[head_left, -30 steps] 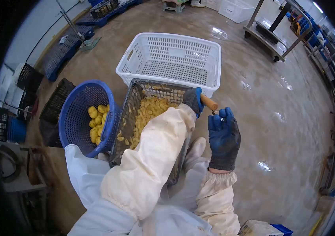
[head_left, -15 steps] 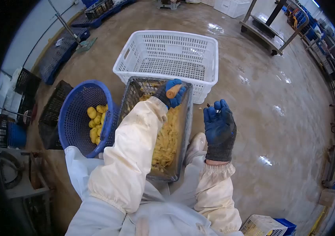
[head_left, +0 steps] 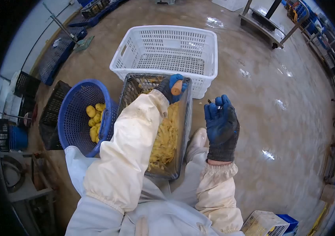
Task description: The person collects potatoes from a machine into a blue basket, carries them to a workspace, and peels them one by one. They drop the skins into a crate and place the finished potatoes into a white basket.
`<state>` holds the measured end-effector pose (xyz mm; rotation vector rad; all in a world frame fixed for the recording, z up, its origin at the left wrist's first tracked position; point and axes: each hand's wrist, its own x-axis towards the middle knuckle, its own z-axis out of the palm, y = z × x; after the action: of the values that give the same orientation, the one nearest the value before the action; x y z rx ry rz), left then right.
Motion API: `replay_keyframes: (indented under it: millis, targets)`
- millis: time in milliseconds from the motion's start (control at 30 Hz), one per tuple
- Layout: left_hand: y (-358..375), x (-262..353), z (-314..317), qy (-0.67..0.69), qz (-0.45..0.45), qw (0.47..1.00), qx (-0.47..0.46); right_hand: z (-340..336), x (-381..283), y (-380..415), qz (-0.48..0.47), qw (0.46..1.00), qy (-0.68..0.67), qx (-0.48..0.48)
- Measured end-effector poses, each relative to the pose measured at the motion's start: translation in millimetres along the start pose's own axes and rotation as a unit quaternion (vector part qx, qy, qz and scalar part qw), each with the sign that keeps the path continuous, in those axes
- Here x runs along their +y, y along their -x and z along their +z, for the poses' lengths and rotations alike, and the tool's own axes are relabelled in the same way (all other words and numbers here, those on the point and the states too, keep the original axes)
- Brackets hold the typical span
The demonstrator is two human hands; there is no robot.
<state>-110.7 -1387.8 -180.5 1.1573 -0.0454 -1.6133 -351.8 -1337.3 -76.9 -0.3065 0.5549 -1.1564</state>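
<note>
My left hand [head_left: 174, 87], in a blue-coated glove, is closed around a carrot [head_left: 176, 87]; its blunt orange-brown end sticks out of the fist. Beneath lies a dark crate [head_left: 186, 118] holding yellow peelings [head_left: 163, 143]. To the right of this crate, my right hand [head_left: 222, 128] is raised palm up in a matching glove. Its curled fingers hold a small metal tool [head_left: 219, 107] with a dark tip, mostly hidden by the fingers. The two hands are apart. A blue basket [head_left: 71, 114] with yellow potatoes [head_left: 95, 121] stands left of the crate.
A white perforated crate [head_left: 210, 74] stands just beyond the dark one. Farther off are a wheeled trolley [head_left: 260, 29] and black crates [head_left: 53, 118] along the left. My white boot [head_left: 197, 139] is beside the dark crate. The floor [head_left: 270, 118] looks wet.
My left hand has shifted slightly right with the carrot, its end now turned more toward me. The right hand has risen a little, its fingers moved up. The view has tilted slightly.
</note>
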Motion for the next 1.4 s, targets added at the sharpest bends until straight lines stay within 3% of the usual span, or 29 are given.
replay_keyframes:
  millis: [100,167,200,233,267,300,333,400,433,467,500,600,667,700,733,767,867,900,933,967,1000,1033,1100,1133,1167,1200,1300,1333,1400]
  targets:
    - [3.4,3.7,-10.6,0.016,-0.089,0.991,-0.095,0.2,-0.4,0.2,0.003,1.000,0.001,-0.009]
    - [10.1,-4.4,-2.0,-0.033,0.009,0.999,0.011,1.4,1.2,1.5,0.006,1.000,0.006,-0.013]
    - [7.3,-7.1,-2.9,-0.033,0.008,0.999,0.012,2.1,1.9,3.1,0.004,1.000,0.011,-0.015]
    - [2.2,-9.9,-5.4,-0.259,0.209,0.943,0.005,3.0,2.1,4.2,0.002,1.000,0.015,-0.016]
    - [-0.3,-11.8,-5.8,-0.461,0.389,0.798,-0.003,4.3,1.0,5.5,0.002,1.000,0.015,-0.015]
    - [-3.6,-12.9,-5.6,-0.618,0.534,0.577,-0.010,6.1,-0.9,6.5,0.008,1.000,0.005,-0.020]
    - [-9.6,-15.6,-2.0,-0.618,0.533,0.578,-0.009,6.7,-0.8,7.3,0.014,1.000,-0.005,-0.025]
    - [-22.9,-24.7,27.5,-0.576,0.409,0.708,0.008,4.6,0.6,8.0,0.015,1.000,-0.006,-0.023]
    - [-69.4,-49.7,24.4,-0.358,0.479,0.801,-0.030,4.2,0.3,6.0,0.016,1.000,-0.010,-0.025]
    - [-107.1,-68.9,16.7,-0.120,0.520,0.843,-0.067,3.9,0.6,4.4,0.015,0.999,-0.007,-0.028]
    - [-91.8,-62.5,23.6,-0.328,0.448,0.829,0.060,3.4,1.3,3.7,0.010,1.000,0.001,-0.024]
    - [-52.1,-57.1,37.9,-0.379,0.417,0.826,0.023,-0.9,2.5,-0.1,-0.006,0.999,0.031,-0.013]
    - [-26.3,-61.9,32.8,-0.251,0.339,0.906,0.012,-2.9,4.7,-4.2,-0.009,0.999,0.044,-0.007]
    - [-8.5,-60.6,26.5,-0.072,0.213,0.974,-0.030,-5.2,3.7,-6.0,-0.012,0.999,0.029,-0.010]
    - [14.5,-58.2,20.2,0.112,0.076,0.988,-0.073,-5.9,2.3,-6.3,-0.015,1.000,0.013,-0.011]
    - [42.3,-60.7,15.7,0.072,0.106,0.992,0.008,-3.5,1.5,-4.7,-0.023,0.999,0.016,-0.015]
    - [99.1,-70.8,-39.7,-0.026,0.162,0.974,0.158,-9.1,3.5,-5.7,-0.050,0.996,0.051,-0.048]
    - [112.5,-72.8,-71.9,-0.167,0.342,0.903,0.197,-9.5,3.7,-3.2,-0.040,0.994,0.049,-0.084]
    - [132.5,-70.9,-102.5,-0.306,0.495,0.780,0.231,-8.5,2.6,0.3,-0.029,0.991,0.045,-0.120]
    - [161.8,-58.3,-127.6,-0.303,0.497,0.771,0.256,-5.9,2.6,1.6,-0.019,0.991,0.083,-0.105]
    - [195.6,-36.8,-149.0,-0.355,0.488,0.737,0.303,-1.8,4.5,5.4,-0.014,0.988,0.122,-0.090]
    - [224.5,-16.2,-174.9,-0.404,0.475,0.701,0.345,5.4,9.8,13.2,-0.090,0.934,0.323,-0.123]
    - [230.9,8.5,-283.9,-0.396,0.485,0.688,0.365,1.1,18.3,10.2,-0.253,0.730,0.598,-0.211]
    - [273.4,27.9,-279.1,-0.466,0.406,0.660,0.427,12.8,23.6,18.2,-0.251,0.730,0.596,-0.223]
    - [290.8,39.6,-299.9,-0.523,0.324,0.661,0.430,28.7,28.3,28.7,-0.128,0.845,0.484,-0.185]
    - [293.6,42.5,-335.2,-0.518,0.322,0.662,0.436,42.7,34.9,36.3,0.002,0.924,0.357,-0.135]
    - [279.6,41.3,-401.5,-0.708,0.117,0.585,0.378,55.8,55.5,37.4,0.006,0.889,0.441,-0.125]
    - [271.6,34.9,-411.2,-0.705,0.118,0.590,0.376,56.3,59.8,35.7,0.010,0.858,0.496,-0.134]
    - [249.3,16.1,-425.5,-0.802,0.074,0.501,0.316,56.8,71.1,33.4,0.008,0.845,0.520,-0.127]
